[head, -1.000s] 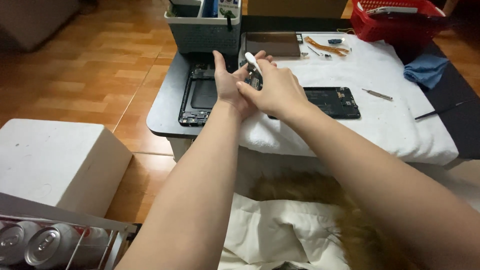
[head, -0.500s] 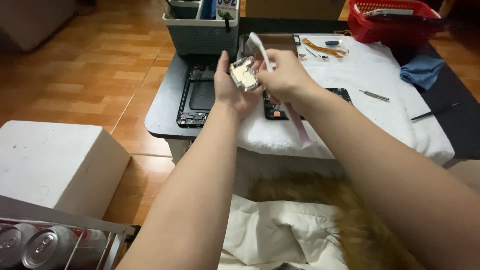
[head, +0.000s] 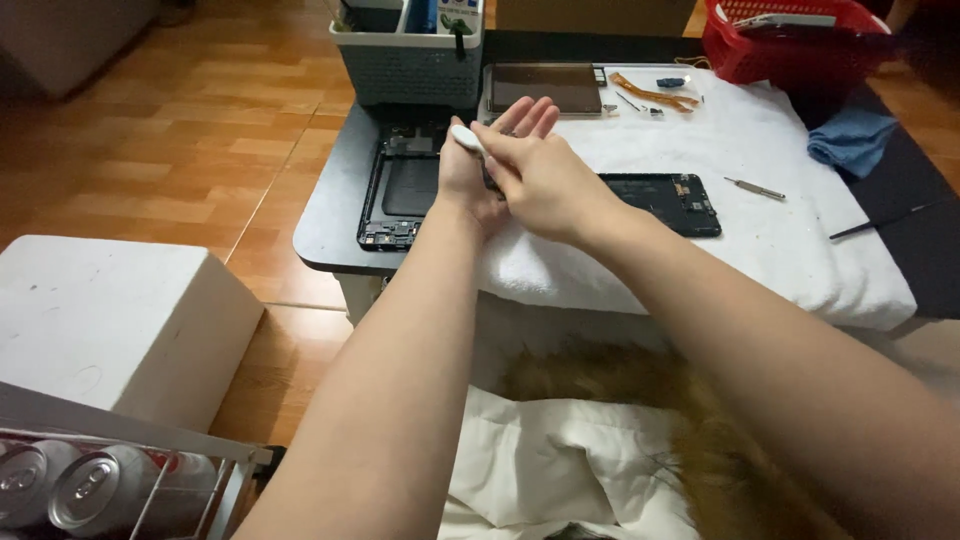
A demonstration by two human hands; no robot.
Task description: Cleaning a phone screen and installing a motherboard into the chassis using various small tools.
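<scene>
Far left, near corner: a white foam block [head: 110, 325] on the wood floor; below it, silver drink cans [head: 80, 490] lie in a wire rack, tops toward the camera.

On the dark table's [head: 330, 215] left side lies a black tablet frame [head: 400, 190], gutted, open side up. Far behind it is a grey slotted organiser bin [head: 405, 60] with tools upright in it.

Centre: both hands are pressed together over the near edge of the frame. The left hand [head: 465, 180] is cupped palm-up with fingers extended; whatever it cradles is hidden by the other hand. The right hand [head: 540, 175] lies across it, pinching a white plastic pry tool [head: 468, 138], whose rounded tip sticks out on the left.

Judgement: the prying should go best with the part seated firmly in the left palm and the tool kept shallow, levered gently rather than stabbed, so nothing slips toward the fingers.

Right of the hands, on the white towel [head: 760, 250]: a black tablet board panel [head: 660, 200], a dark screen panel [head: 545, 88] far back, orange flex ribbons [head: 655, 95], a small screwdriver [head: 755, 188]. Far right are a red basket [head: 800, 40] and a blue cloth [head: 850, 140]. No labels can be made out.
</scene>
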